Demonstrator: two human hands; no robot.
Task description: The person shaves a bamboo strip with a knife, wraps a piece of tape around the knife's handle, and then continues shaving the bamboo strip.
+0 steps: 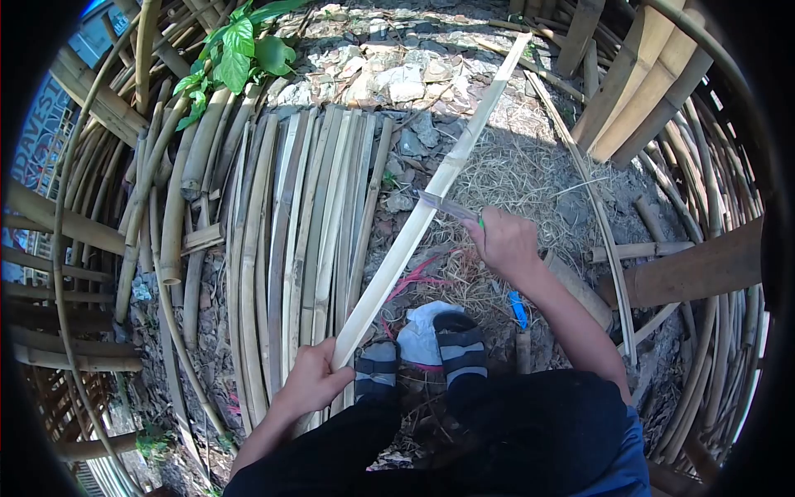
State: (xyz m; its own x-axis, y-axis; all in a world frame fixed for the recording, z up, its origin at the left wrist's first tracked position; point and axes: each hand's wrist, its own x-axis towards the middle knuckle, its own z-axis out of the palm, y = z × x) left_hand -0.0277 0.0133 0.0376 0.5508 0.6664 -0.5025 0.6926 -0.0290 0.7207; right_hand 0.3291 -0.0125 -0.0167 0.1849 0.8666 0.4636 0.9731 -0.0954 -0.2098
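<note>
A long split bamboo strip (389, 265) runs slantwise from near my lap to the far ground. My left hand (313, 378) is closed around its near end. In my right hand (507, 242) is a knife (447, 205), its blade lying across the strip about halfway along. A bit of green shows at the knife's handle; the fingers hide the rest. Under the strip, to the left, lies a row of split bamboo strips (286, 207) side by side on the ground.
Thin shavings (513, 178) cover the ground beyond my right hand. My shoes (460, 348) stand beside a white cloth (422, 327). A blue object (518, 311) lies right of them. Bamboo poles (211, 149) and a leafy plant (236, 54) are at upper left; wide bamboo pieces (642, 83) stand upper right.
</note>
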